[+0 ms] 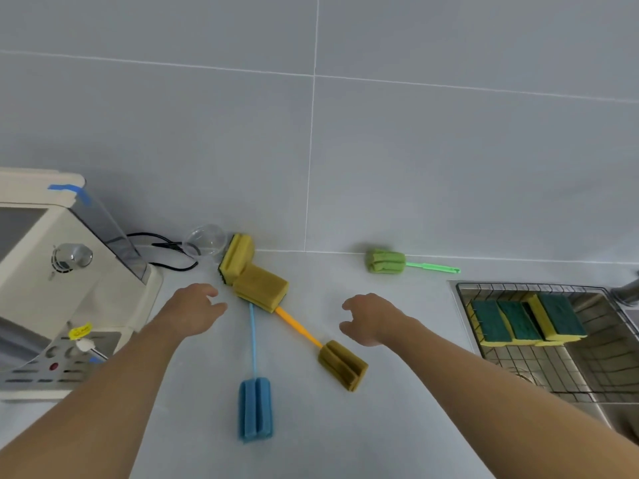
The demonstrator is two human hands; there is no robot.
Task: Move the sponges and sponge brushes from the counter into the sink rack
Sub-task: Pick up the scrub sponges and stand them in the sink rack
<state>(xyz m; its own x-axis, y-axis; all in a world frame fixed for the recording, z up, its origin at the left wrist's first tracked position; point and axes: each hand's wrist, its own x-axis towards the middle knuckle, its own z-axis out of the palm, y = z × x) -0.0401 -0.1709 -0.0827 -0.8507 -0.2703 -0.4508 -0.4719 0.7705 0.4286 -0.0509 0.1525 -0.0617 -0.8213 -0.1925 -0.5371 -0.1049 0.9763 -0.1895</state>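
Note:
Two yellow sponges lie on the counter near the wall: one on edge [237, 259], the other flat [261, 286] in front of it. A blue sponge brush [255, 411] and an orange-handled brush with an olive head [342, 364] lie in the middle. A green sponge brush [385, 261] rests by the wall. My left hand [193, 309] hovers just left of the flat sponge, fingers loosely curled, holding nothing. My right hand [371, 318] hovers right of the orange handle, empty too. Three yellow-green sponges [525, 321] stand in the wire sink rack [539, 371].
A cream countertop appliance [65, 288] with a knob fills the left side; its black cord and a clear glass bowl [204, 240] lie by the wall. The steel sink [608, 402] sits at the right, with a tap [627, 290] at its far corner.

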